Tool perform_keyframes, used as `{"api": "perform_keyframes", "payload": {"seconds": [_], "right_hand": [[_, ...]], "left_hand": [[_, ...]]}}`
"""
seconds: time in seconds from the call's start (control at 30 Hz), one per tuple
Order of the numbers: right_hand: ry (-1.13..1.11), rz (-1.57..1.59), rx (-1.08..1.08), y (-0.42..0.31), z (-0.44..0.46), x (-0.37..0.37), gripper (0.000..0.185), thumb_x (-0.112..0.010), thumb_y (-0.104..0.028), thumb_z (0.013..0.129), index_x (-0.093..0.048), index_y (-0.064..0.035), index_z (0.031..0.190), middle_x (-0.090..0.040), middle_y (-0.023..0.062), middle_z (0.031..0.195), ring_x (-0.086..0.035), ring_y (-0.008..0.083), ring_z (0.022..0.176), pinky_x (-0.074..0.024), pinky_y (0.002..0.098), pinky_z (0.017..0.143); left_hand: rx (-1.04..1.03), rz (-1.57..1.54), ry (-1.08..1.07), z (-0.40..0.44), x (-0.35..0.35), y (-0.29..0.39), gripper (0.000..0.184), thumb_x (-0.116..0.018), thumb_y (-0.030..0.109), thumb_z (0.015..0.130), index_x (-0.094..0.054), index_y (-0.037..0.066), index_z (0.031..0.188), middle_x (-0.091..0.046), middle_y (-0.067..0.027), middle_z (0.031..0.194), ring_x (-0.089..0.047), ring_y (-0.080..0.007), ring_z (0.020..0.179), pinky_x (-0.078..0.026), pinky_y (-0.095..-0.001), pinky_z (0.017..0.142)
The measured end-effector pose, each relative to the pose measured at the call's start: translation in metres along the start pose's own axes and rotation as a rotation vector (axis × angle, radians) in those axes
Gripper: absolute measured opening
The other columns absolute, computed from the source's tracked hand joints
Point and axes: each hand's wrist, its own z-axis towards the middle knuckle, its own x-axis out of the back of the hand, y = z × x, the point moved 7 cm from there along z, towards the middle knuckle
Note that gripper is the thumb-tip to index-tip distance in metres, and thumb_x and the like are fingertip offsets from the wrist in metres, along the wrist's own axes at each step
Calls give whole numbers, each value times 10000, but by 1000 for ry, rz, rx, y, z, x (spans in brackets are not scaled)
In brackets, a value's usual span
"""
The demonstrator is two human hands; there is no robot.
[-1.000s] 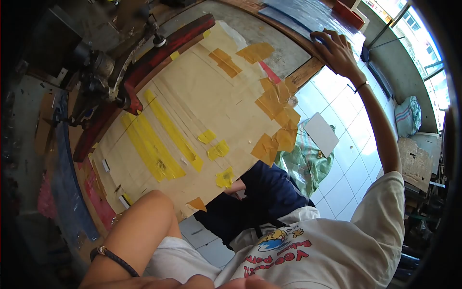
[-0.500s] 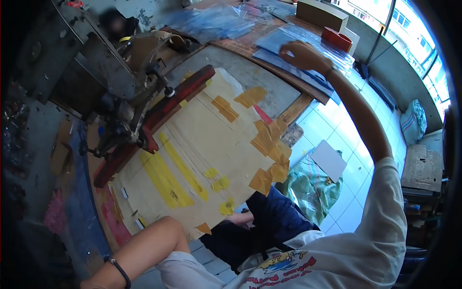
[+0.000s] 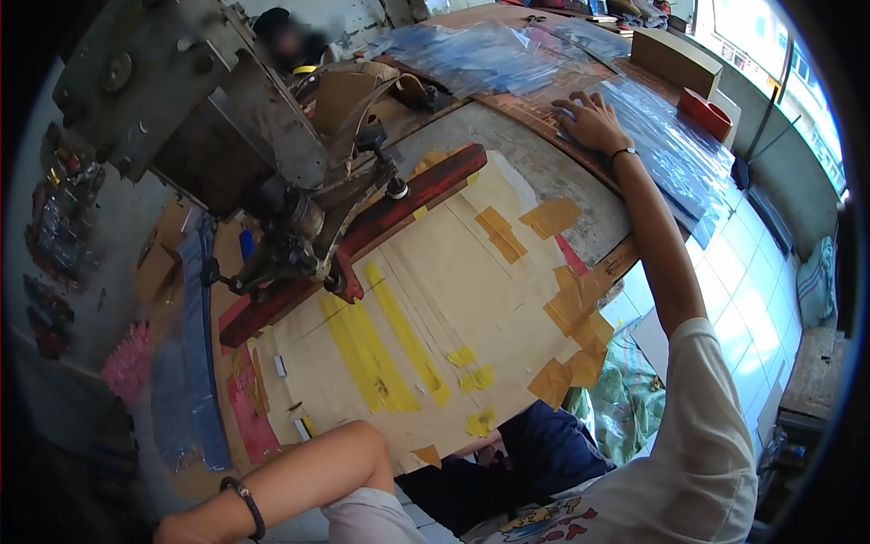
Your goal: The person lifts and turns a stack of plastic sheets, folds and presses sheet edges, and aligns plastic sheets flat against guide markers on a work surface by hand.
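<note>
My right hand (image 3: pixel 594 124) is at the far end of my outstretched arm, over the near edge of the clear plastic sheets (image 3: pixel 666 136). Its fingers are apart and bent, and nothing shows gripped in them. At the lower left, only the back part of my left hand (image 3: pixel 186 529) shows beyond a dark bracelet; its fingers are outside the frame. Between my arms lies a tan board (image 3: pixel 426 263) with yellow tape strips (image 3: pixel 367 349) and brown tape patches (image 3: pixel 575 313). A red bar (image 3: pixel 412 199) on a machine arm crosses the board's far left side.
A metal machine (image 3: pixel 213 136) stands at the upper left, with another person (image 3: pixel 290 45) behind it. A cardboard box (image 3: pixel 675 59) and a red tape roll (image 3: pixel 705 113) sit beside the sheets. Blue plastic (image 3: pixel 190 363) hangs at the left. A green sack (image 3: pixel 625 390) lies on the floor.
The view has shifted, showing more of the machine and far table. My right hand has moved from the sheets' edge to above them, then back onto their near edge. My left hand's fingers have left view.
</note>
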Motion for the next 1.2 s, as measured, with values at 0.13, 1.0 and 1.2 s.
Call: {"api": "perform_keyframes", "payload": {"seconds": [0.13, 1.0, 1.2], "right_hand": [[9, 12, 6, 0, 0, -1, 426, -491, -489, 963, -577, -308, 1340, -489, 84, 1416, -398, 326, 1334, -325, 510, 1085], [-3, -45, 7, 5, 6, -8, 445, -486, -521, 964, -557, -328, 1358, -486, 90, 1437, -399, 360, 1349, -339, 535, 1093], [1, -23, -1, 6, 5, -6, 453, -486, -529, 964, -555, -334, 1366, -476, 95, 1449, -384, 348, 1357, -319, 517, 1109]], "left_hand": [[270, 25, 205, -3, 25, -32, 213, -606, 176, 868, -698, -16, 868, -609, -114, 688, -595, -186, 577, -467, -279, 482], [800, 550, 710, 56, 18, -110, 324, -718, 119, 826, -689, 48, 1141, -667, -60, 786, -662, -136, 647, -505, -245, 519], [791, 562, 738, 56, 16, -109, 328, -713, 99, 824, -681, 41, 1145, -669, -74, 807, -667, -157, 662, -513, -258, 530]]}}
